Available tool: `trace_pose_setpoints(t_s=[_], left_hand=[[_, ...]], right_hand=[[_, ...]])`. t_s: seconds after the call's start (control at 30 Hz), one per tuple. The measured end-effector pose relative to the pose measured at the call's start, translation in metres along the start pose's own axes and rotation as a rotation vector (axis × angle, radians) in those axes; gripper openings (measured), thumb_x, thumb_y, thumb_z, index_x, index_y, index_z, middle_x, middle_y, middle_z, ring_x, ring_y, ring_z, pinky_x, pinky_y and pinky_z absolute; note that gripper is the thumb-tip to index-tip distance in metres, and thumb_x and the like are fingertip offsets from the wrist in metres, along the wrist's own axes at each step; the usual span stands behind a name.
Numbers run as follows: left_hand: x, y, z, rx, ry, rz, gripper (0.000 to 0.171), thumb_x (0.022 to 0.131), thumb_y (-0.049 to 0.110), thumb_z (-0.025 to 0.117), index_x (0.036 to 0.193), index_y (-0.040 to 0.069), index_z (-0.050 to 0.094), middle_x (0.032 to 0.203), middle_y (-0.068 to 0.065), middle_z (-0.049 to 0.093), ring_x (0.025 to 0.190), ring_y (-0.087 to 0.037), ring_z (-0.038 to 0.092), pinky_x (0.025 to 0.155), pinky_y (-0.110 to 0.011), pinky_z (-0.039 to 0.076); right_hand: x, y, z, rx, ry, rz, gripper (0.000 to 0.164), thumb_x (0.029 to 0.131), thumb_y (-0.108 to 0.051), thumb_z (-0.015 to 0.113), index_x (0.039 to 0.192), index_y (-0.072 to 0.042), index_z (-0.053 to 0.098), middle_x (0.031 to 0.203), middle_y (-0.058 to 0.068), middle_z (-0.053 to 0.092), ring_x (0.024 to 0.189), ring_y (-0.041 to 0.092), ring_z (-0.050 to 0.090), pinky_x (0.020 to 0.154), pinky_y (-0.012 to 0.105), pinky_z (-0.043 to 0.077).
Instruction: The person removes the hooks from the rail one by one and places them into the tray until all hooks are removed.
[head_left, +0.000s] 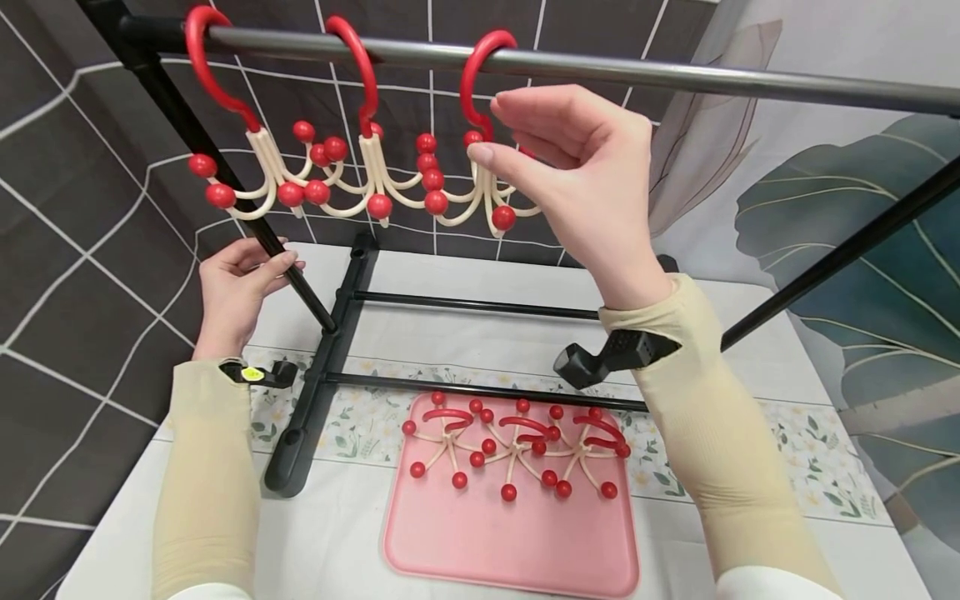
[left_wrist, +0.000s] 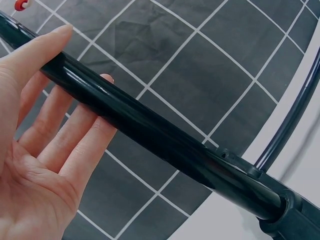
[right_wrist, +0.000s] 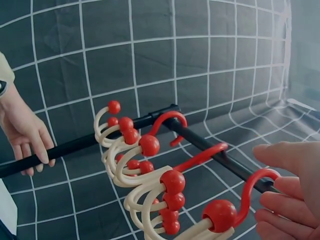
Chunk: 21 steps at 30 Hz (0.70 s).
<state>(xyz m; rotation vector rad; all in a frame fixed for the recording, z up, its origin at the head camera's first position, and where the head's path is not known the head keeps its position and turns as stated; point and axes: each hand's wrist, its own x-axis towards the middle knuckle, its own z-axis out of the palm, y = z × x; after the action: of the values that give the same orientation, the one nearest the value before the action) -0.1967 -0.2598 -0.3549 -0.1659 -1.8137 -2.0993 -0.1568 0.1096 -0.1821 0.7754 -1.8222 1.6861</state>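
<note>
Three multi-armed hangers hang from the rack's top bar (head_left: 645,68) by their red hooks, cream arms tipped with red balls: a left hanger (head_left: 273,158), a middle hanger (head_left: 372,158) and a right hanger (head_left: 483,187). My right hand (head_left: 592,167) is beside the right hanger's hook (right_wrist: 246,197), thumb and fingers spread apart with nothing held between them. My left hand (head_left: 236,287) holds the rack's black side post (left_wrist: 130,117), its thumb on the near side and fingers behind it.
On the table a pink tray (head_left: 510,542) bears three more such hangers (head_left: 516,446) at its far end. The rack's black foot (head_left: 318,392) and lower crossbars (head_left: 480,389) stand behind and left of the tray. A dark tiled backdrop (head_left: 45,250) rises behind.
</note>
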Motion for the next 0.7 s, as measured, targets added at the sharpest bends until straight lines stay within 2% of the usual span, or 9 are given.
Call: trace_pose_setpoints(t_s=[0.17,0.37,0.53,0.63,0.7], left_hand=[[0.001,-0.001,0.0,0.0,0.003,0.002,0.026,0.085,-0.004,0.08,0.11,-0.004,0.074,0.091,-0.01,0.074,0.082,-0.019,0.076,0.076,-0.027,0.06],[0.0,-0.001,-0.001,0.005,0.002,0.004,0.026,0.085,-0.004,0.08,0.111,-0.004,0.073,0.091,-0.01,0.074,0.082,-0.018,0.076,0.076,-0.026,0.06],[-0.001,0.0,-0.001,0.005,-0.001,0.003,0.027,0.086,-0.004,0.079,0.112,-0.005,0.073,0.091,-0.01,0.074,0.082,-0.018,0.076,0.077,-0.026,0.06],[-0.001,0.0,-0.001,0.006,0.0,0.004,0.026,0.086,-0.004,0.08,0.111,-0.005,0.073,0.091,-0.01,0.074,0.082,-0.019,0.076,0.077,-0.027,0.06],[-0.001,0.001,-0.001,0.002,0.0,0.006,0.026,0.086,-0.004,0.08,0.111,-0.005,0.073,0.092,-0.01,0.074,0.082,-0.019,0.076,0.077,-0.026,0.06]], right_hand=[[0.007,-0.006,0.007,-0.018,0.017,0.122,0.032,0.077,0.002,0.087,0.108,0.001,0.077,0.106,0.012,0.075,0.103,0.019,0.071,0.097,0.031,0.054],[0.008,-0.007,0.012,-0.019,-0.006,0.134,0.03,0.08,0.003,0.085,0.108,0.004,0.076,0.104,0.011,0.075,0.1,0.02,0.072,0.098,0.031,0.054],[0.007,-0.006,0.012,-0.04,0.006,0.124,0.028,0.08,0.0,0.086,0.106,0.001,0.077,0.101,0.009,0.076,0.096,0.018,0.072,0.094,0.031,0.055],[0.006,-0.006,0.011,-0.064,0.008,0.05,0.023,0.082,0.0,0.084,0.104,0.001,0.077,0.097,0.009,0.076,0.091,0.018,0.073,0.089,0.032,0.057],[0.006,-0.005,0.01,-0.054,0.024,0.03,0.019,0.083,0.0,0.083,0.101,0.001,0.077,0.094,0.009,0.076,0.087,0.018,0.073,0.087,0.032,0.058]])
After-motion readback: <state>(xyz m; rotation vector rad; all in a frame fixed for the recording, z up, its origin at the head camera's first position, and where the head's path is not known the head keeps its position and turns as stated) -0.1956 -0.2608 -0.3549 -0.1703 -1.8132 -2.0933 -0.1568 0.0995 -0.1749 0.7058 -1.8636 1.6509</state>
